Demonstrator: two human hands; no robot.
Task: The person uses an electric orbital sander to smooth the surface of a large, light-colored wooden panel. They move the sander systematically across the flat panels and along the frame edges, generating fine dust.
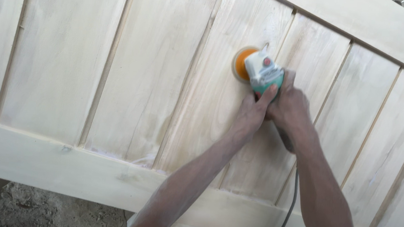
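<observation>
A pale wooden panel (137,85), made of vertical boards set in a frame, fills the view. On one board near the top middle lies a green and grey power sander (263,74) with an orange sanding disc (241,64) pressed flat on the wood. My left hand (252,112) grips the front of the sander body, fingers reaching up over it. My right hand (290,105) is wrapped around the rear handle, right beside the left. Both forearms reach up from the bottom of the view.
The sander's dark cord (288,214) runs down between my arms across the lower rail (42,159). Dusty ground (39,209) shows below the panel at bottom left. A wide top rail (374,26) crosses the upper right.
</observation>
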